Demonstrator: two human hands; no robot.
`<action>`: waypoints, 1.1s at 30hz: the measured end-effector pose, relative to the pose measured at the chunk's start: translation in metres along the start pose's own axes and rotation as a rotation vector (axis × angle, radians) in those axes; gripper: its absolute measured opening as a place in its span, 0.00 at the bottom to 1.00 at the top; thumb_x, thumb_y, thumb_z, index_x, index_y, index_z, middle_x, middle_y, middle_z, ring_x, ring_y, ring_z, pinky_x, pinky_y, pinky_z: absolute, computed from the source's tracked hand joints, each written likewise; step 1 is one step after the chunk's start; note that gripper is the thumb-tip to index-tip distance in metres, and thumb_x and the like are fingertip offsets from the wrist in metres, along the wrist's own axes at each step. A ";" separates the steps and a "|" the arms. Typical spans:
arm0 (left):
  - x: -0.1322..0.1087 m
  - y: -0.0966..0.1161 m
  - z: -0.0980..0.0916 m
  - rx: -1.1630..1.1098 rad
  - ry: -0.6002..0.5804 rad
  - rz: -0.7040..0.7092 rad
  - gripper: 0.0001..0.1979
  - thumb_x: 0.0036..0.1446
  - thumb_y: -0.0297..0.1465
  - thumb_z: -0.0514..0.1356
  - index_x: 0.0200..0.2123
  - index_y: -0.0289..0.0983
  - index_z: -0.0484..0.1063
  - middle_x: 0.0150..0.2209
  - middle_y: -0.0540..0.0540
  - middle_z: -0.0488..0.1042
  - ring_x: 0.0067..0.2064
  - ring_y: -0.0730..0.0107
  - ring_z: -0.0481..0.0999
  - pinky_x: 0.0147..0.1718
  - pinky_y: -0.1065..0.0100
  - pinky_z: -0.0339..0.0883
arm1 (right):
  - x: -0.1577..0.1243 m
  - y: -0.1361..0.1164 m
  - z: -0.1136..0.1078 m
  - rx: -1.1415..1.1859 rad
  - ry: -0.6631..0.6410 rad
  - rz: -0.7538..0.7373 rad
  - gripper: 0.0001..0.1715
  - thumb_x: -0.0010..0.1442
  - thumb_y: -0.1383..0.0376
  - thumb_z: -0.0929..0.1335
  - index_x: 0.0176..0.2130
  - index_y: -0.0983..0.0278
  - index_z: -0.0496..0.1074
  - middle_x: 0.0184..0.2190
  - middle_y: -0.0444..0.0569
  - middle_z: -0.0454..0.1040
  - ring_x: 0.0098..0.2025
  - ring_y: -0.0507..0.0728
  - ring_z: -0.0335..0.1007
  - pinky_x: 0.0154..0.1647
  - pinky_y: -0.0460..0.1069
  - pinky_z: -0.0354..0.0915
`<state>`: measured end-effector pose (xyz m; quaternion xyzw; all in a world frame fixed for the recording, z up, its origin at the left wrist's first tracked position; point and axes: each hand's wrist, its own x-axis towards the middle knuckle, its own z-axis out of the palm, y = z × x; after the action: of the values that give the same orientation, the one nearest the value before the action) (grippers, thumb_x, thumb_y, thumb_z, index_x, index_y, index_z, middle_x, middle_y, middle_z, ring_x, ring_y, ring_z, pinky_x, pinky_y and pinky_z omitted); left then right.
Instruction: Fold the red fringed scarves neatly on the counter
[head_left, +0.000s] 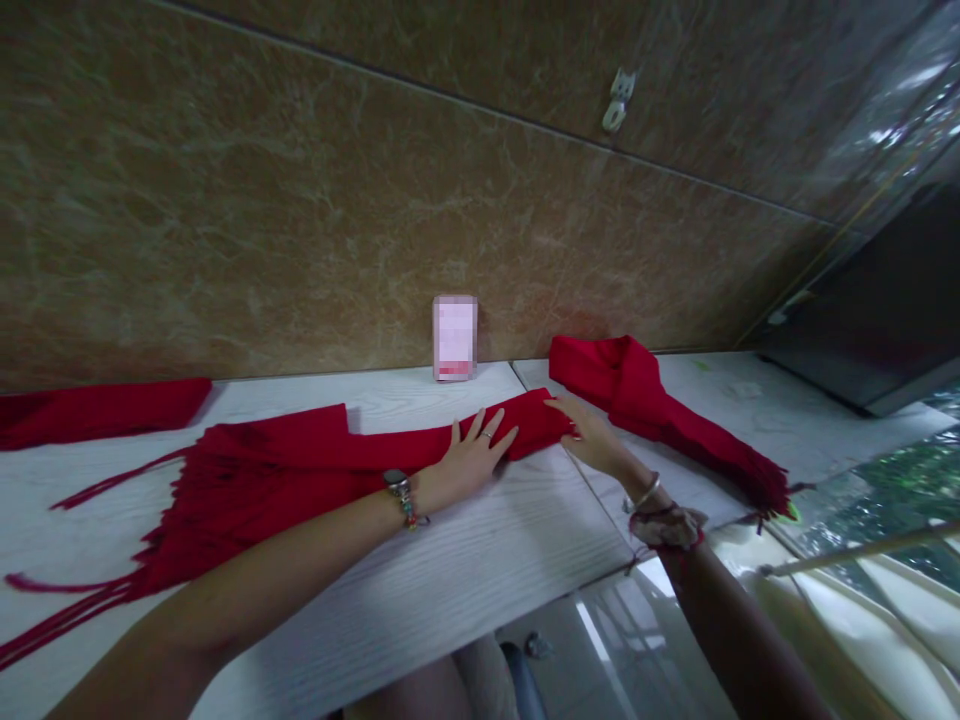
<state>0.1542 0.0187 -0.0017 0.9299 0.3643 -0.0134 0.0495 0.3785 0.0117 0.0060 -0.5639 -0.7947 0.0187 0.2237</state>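
A red fringed scarf (262,490) lies lengthwise on the white wood-grain table, its left part wide and its right part folded into a narrow strip. My left hand (469,460) rests flat on that strip with the fingers spread. At the strip's right end, my right hand (596,435) has its fingers and thumb on the folded edge; the cloth's underside is hidden. Loose tassels trail from the scarf's left end. Beyond my right hand, a second red scarf (637,385) lies bent, its fringe at the table's right front edge.
A phone (455,338) with a blurred screen leans against the brown marbled wall (337,220). Another folded red cloth (105,412) is at the far left of the table (465,540). A dark box-like object (877,300) stands at the right, near a window.
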 end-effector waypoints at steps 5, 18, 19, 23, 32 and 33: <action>-0.001 0.002 -0.006 0.003 0.051 -0.030 0.32 0.55 0.20 0.45 0.62 0.41 0.39 0.64 0.38 0.34 0.62 0.44 0.33 0.51 0.39 0.49 | 0.032 0.001 -0.001 0.108 -0.001 0.258 0.23 0.56 0.68 0.60 0.52 0.67 0.63 0.44 0.54 0.72 0.42 0.55 0.70 0.42 0.51 0.67; -0.005 0.009 0.009 -0.083 -0.001 -0.084 0.31 0.57 0.25 0.47 0.62 0.45 0.39 0.64 0.40 0.33 0.61 0.36 0.35 0.47 0.33 0.49 | 0.050 0.003 0.029 -0.045 0.130 0.230 0.17 0.54 0.73 0.61 0.44 0.68 0.70 0.41 0.56 0.74 0.43 0.57 0.69 0.47 0.52 0.63; -0.005 0.009 0.008 -0.109 -0.004 -0.085 0.31 0.58 0.29 0.48 0.62 0.46 0.39 0.64 0.41 0.33 0.61 0.34 0.35 0.47 0.32 0.48 | 0.050 0.004 0.029 -0.047 0.143 0.233 0.17 0.54 0.73 0.61 0.44 0.68 0.69 0.41 0.55 0.74 0.42 0.57 0.70 0.45 0.53 0.64; -0.007 0.007 0.005 -0.178 0.017 -0.085 0.30 0.58 0.44 0.47 0.61 0.50 0.41 0.64 0.43 0.32 0.60 0.31 0.33 0.46 0.30 0.44 | 0.049 0.004 0.026 -0.040 0.199 0.228 0.19 0.55 0.72 0.60 0.46 0.67 0.67 0.38 0.54 0.73 0.39 0.57 0.69 0.43 0.53 0.65; -0.006 0.003 0.019 -0.149 0.087 -0.069 0.26 0.56 0.50 0.46 0.58 0.58 0.48 0.64 0.47 0.34 0.60 0.29 0.34 0.45 0.28 0.40 | 0.041 0.010 0.050 -0.114 0.186 0.188 0.23 0.54 0.75 0.55 0.48 0.69 0.66 0.37 0.57 0.70 0.38 0.58 0.66 0.43 0.56 0.63; -0.006 0.002 0.020 -0.152 0.091 -0.065 0.25 0.56 0.50 0.45 0.58 0.59 0.48 0.64 0.47 0.34 0.60 0.29 0.35 0.45 0.28 0.40 | 0.040 0.012 0.052 -0.116 0.181 0.195 0.23 0.54 0.75 0.55 0.48 0.69 0.66 0.36 0.57 0.70 0.38 0.58 0.67 0.43 0.55 0.64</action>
<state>0.1515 0.0111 -0.0211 0.9108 0.3959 0.0550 0.1028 0.3588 0.0641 -0.0303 -0.6498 -0.7125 -0.0567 0.2587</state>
